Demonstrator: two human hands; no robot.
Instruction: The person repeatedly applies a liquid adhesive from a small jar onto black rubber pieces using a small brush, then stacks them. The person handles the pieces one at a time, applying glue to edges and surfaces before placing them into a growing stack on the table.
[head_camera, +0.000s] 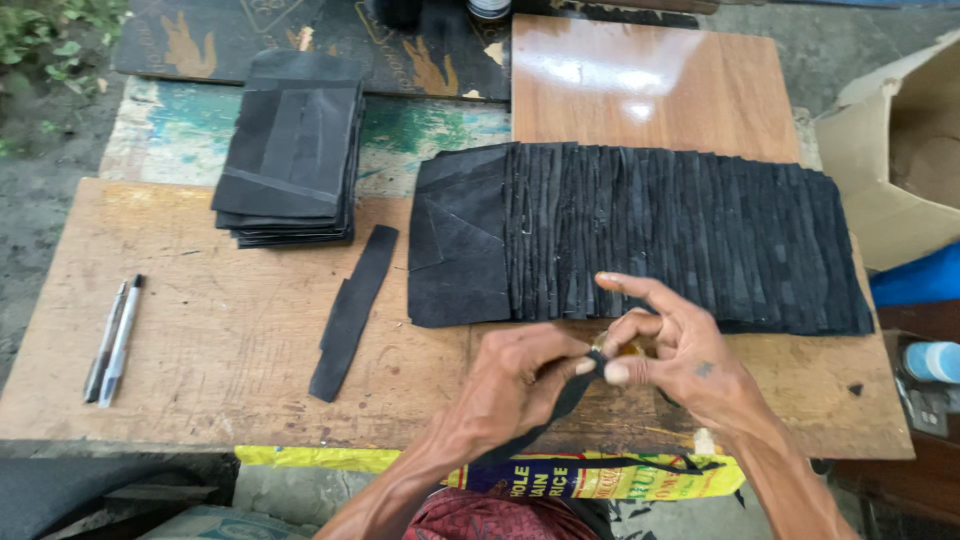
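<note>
Brown cardboard box (880, 170) right; yellow printed sack (560, 475) below.

Matte black fanned leather pieces (680, 235), a black stacked leather pile (292, 165), one black loose strip (353, 310), a scuffed tan wooden board (220, 340), a glossy reddish-brown panel (650, 85)

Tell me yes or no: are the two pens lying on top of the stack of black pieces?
No, the pens lie on the bare wooden board at the far left, apart from the stack.

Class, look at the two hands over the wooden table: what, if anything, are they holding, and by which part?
Both the left hand and right hand pinch the upper end of a narrow black strip; its other end hangs off the table edge.
</note>
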